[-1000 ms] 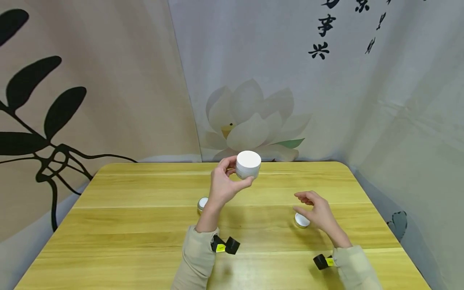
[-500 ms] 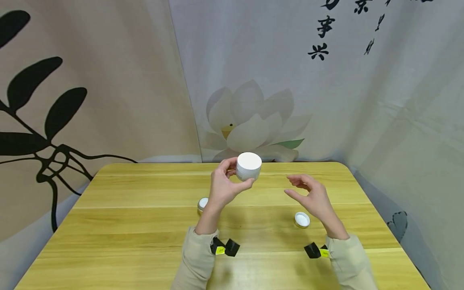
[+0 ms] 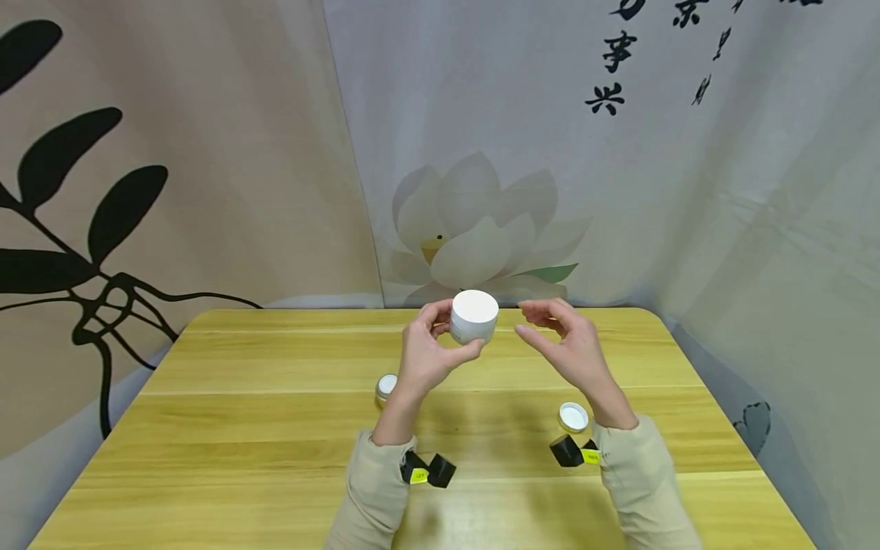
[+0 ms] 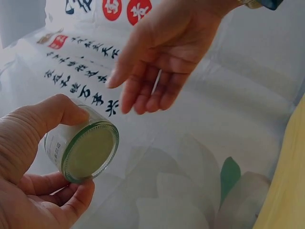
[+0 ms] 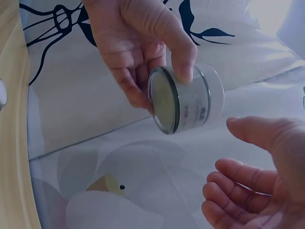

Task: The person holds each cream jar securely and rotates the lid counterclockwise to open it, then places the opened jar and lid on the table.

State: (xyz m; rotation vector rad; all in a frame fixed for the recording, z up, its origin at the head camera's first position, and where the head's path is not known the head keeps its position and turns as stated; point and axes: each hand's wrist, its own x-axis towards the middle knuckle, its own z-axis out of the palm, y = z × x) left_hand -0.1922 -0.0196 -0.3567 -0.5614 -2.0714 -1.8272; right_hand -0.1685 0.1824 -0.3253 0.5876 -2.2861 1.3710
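My left hand [image 3: 429, 351] holds a white-lidded glass jar [image 3: 473, 317] up over the far part of the table, thumb on one side and fingers on the other. In the left wrist view the greenish base of the jar [image 4: 91, 150] faces the camera; in the right wrist view small print shows on its side. My right hand [image 3: 567, 344] is raised just right of the jar, apart from it. Its fingers are loosely bent with nothing between them and the thumb. Below it on the table lies a round white lid [image 3: 573, 417], its rimmed side up.
A smaller jar [image 3: 386, 386] with a white top stands on the wooden table [image 3: 275, 428], partly behind my left forearm. A printed curtain [image 3: 275, 153] hangs right behind the table's far edge. Small black cameras [image 3: 440, 470] are strapped to both wrists.
My right hand has moved up and left from above the loose lid to beside the jar, leaving the lid in full view. The left hand and the jar have stayed nearly still.
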